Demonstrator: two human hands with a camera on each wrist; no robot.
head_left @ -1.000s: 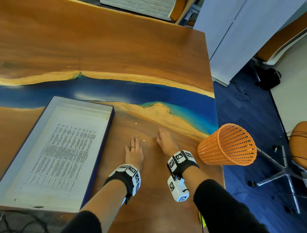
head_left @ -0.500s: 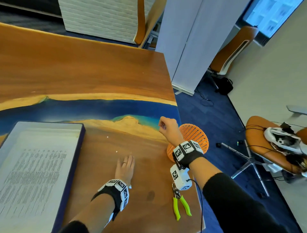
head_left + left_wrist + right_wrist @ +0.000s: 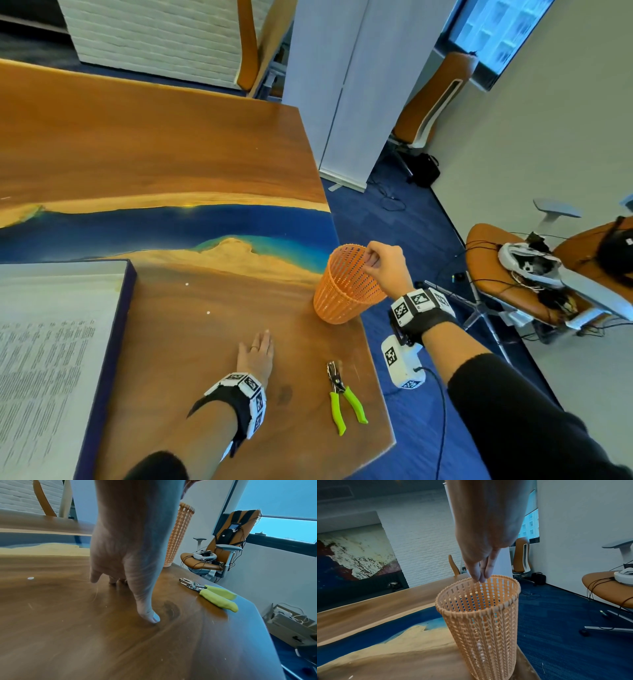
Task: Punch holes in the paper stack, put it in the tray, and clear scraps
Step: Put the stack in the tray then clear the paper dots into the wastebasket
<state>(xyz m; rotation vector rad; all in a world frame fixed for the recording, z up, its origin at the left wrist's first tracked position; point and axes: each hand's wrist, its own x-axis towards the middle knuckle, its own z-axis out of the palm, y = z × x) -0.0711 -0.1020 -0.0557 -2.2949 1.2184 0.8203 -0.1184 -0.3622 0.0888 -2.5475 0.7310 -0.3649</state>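
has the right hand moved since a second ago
Yes. The right hand left the wood beside the left hand and went up and right, to the orange basket rim.

1. Your floor (image 3: 411, 226) is dark blue carpet.
2. You have orange office chairs (image 3: 435, 99) along a pale wall (image 3: 548, 137).
3. A window (image 3: 496, 31) admits daylight to your room.
4. A white brick wall (image 3: 423, 545) stands behind.

- The left hand (image 3: 256, 353) lies flat, palm down, fingers straight and together.
- The right hand (image 3: 385, 265) is raised, fingertips (image 3: 479, 578) pinched together, pointing down.
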